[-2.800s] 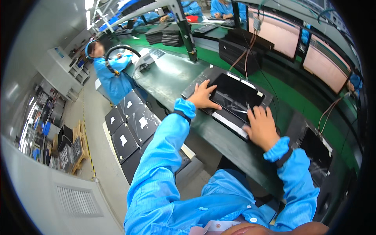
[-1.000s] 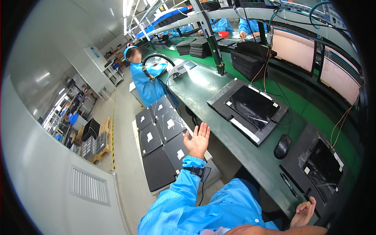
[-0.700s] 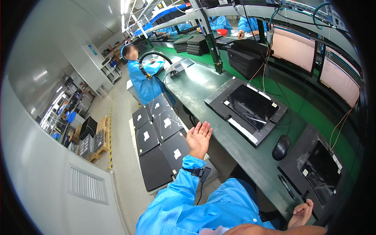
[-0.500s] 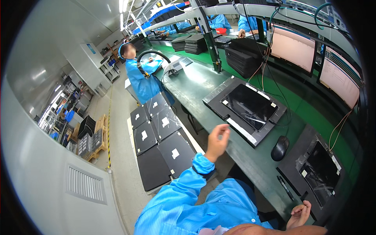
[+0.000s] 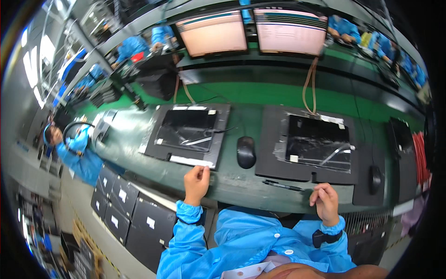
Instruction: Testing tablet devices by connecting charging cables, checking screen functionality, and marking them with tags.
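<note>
Since half a second ago the view has swung to the right, and the person's left hand [image 5: 197, 186], then by the gap beside the tabletop [image 5: 237, 185], now reaches the front of the left black board [image 5: 156, 148]. Its fingers are curled, thumb and forefinger close together at the right end of the board's white strip [image 5: 189, 161]; whether they touch or grip it cannot be told. On that board lies a dark glossy panel [image 5: 186, 130] with small white tabs.

The right hand [image 5: 326, 204] is raised at the tabletop's front edge, its fingers loosely bent and released, nearest to a black pen [image 5: 284, 186]. Behind the pen, a second glossy panel [image 5: 318, 142] lies on the right black board [image 5: 269, 156]. A black mouse [image 5: 245, 152] sits between the two boards. Two lit monitors [image 5: 213, 33] stand behind.
</note>
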The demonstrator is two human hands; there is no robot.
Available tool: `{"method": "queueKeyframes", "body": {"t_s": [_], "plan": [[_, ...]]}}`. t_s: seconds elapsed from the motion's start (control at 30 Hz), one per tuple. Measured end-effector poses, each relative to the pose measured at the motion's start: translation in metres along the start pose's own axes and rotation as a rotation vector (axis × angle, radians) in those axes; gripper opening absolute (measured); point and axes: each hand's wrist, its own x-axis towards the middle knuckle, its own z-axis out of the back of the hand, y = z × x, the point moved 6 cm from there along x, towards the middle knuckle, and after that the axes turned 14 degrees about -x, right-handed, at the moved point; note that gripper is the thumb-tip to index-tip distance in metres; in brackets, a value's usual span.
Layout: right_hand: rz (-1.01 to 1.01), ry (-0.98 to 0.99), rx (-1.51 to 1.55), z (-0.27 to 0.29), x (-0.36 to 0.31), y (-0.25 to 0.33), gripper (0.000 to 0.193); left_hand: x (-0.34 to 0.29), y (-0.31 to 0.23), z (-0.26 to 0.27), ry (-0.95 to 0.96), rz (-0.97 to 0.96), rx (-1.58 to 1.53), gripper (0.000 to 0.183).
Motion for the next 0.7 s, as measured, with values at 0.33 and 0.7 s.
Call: {"method": "queueKeyframes", "body": {"t_s": [0.33, 0.7], "plan": [[-0.296, 0.023, -0.319, -0.01, -0.01, 0.032, 0.019, -0.004, -0.016, -0.016, 0.046, -0.105, 0.285, 0.019], [0.509, -0.411, -1.396, 0.139, 0.092, 0.159, 0.017, -0.033, -0.194, -0.152, 1.154, -0.495, -0.073, 0.01]]}}
